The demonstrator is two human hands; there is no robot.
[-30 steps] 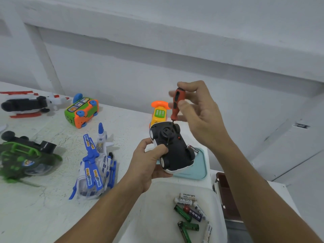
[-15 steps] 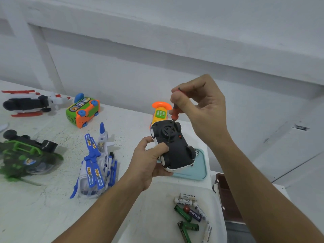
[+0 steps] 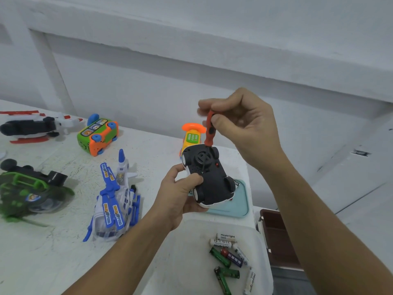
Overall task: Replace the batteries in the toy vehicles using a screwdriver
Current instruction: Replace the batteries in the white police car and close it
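5 other toys lie on the white table [image 3: 53, 252]: a red and white helicopter [image 3: 32, 126], a green bus [image 3: 97, 135], a green helicopter [image 3: 25, 192], a blue helicopter [image 3: 116, 201] and, partly hidden behind the car [image 3: 210, 177], a yellow phone [image 3: 192, 136]. A teal tray [image 3: 238, 207] sits below the raised car; a white tub [image 3: 185, 262] nearer holds loose batteries [image 3: 229, 256]. The left hand [image 3: 178, 194] grips the car above the table's right end, black underside up, wheels showing. The right hand [image 3: 244, 124] pinches the orange screwdriver [image 3: 209, 130], its thin shaft meeting that underside.
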